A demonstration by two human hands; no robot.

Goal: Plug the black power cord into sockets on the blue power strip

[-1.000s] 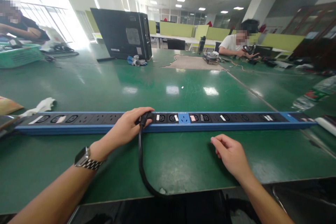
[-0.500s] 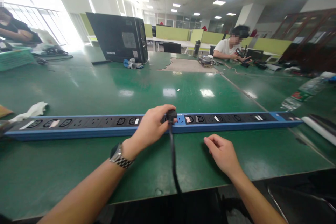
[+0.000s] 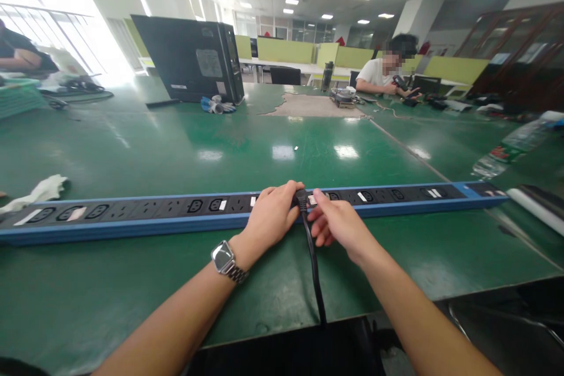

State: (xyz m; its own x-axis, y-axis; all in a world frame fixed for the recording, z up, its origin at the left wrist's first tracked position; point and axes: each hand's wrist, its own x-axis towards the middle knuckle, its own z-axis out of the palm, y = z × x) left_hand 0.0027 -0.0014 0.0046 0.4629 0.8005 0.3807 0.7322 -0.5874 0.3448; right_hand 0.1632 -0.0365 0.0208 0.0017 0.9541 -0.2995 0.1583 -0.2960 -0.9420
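Observation:
A long blue-and-black power strip [image 3: 165, 208] with rows of sockets lies across the green table. My left hand [image 3: 273, 208], wearing a watch [image 3: 224, 257] on its wrist, is closed round the black plug [image 3: 302, 197] over the strip's middle. Whether the plug's pins sit in a socket is hidden. A black power cord [image 3: 314, 267] runs from the plug down over the table's near edge. Just right of the plug is my right hand [image 3: 337, 223], its thumb stretched out and fingers loosely bent and apart, with nothing seen in it.
Beyond the strip stand a black computer case [image 3: 189, 61] and gloves [image 3: 217, 104]. A plastic bottle [image 3: 511, 147] lies at right, white crumpled material [image 3: 42, 195] at left. A person [image 3: 385, 70] sits at the far right; another [image 3: 20, 53] is at far left beside a green basket [image 3: 20, 97].
My left hand has shifted the plug slightly right along the strip. My right hand has come up and left from the table to beside the plug, its fingers opening.

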